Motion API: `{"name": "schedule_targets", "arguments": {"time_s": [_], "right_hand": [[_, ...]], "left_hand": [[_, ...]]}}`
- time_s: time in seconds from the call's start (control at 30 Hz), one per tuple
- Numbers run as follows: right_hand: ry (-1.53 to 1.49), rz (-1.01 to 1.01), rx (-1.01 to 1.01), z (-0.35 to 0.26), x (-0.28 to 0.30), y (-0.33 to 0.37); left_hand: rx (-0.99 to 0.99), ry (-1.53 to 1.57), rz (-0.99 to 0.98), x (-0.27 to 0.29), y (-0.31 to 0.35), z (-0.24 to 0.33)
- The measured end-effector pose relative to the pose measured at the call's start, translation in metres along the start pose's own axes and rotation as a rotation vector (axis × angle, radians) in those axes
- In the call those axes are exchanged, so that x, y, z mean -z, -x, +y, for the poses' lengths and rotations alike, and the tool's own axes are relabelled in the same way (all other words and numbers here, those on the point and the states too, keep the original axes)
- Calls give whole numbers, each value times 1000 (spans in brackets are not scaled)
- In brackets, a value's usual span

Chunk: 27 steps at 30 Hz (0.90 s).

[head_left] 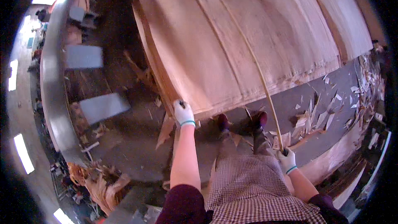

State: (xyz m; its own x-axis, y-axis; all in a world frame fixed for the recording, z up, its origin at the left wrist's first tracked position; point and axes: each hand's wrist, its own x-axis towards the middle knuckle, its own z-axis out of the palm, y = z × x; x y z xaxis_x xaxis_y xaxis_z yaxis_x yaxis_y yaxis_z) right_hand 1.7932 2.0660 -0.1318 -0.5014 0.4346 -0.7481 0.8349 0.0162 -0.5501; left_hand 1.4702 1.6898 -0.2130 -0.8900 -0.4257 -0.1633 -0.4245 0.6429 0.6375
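A stack of large, thin wood veneer sheets (199,49) fills the upper middle, its near edge facing me. My left hand (183,113), in a white glove with a green cuff, is closed at the stack's near left corner, its fingers curled on the sheet edge. My right hand (286,160), gloved the same way, grips the near end of a long thin wooden stick (262,77). That stick runs away from me over the sheets toward the far side. Dark lines between sheets cross the top of the stack.
Broken veneer scraps (313,120) litter the floor right of my feet. A long pale metal beam (60,83) curves along the left, with whitish panels (103,107) beside it. Crumpled veneer waste (105,188) lies at lower left. More veneer (338,155) lies at lower right.
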Motion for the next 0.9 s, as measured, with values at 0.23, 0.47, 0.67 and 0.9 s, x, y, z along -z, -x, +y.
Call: {"name": "schedule_targets", "arguments": {"time_s": [0.23,0.47,0.67,0.9], "right_hand": [[-43,91,408,-40,-4,-36],[570,-147,411,-132,-9,-97],[615,-266,455,-148,7,-103],[508,-359,456,-181,39,-90]], "left_hand": [[-197,591,-353,-26,53,211],[-364,402,-726,-190,109,389],[-501,-30,-664,-297,134,381],[-463,-324,-854,-290,159,369]]}}
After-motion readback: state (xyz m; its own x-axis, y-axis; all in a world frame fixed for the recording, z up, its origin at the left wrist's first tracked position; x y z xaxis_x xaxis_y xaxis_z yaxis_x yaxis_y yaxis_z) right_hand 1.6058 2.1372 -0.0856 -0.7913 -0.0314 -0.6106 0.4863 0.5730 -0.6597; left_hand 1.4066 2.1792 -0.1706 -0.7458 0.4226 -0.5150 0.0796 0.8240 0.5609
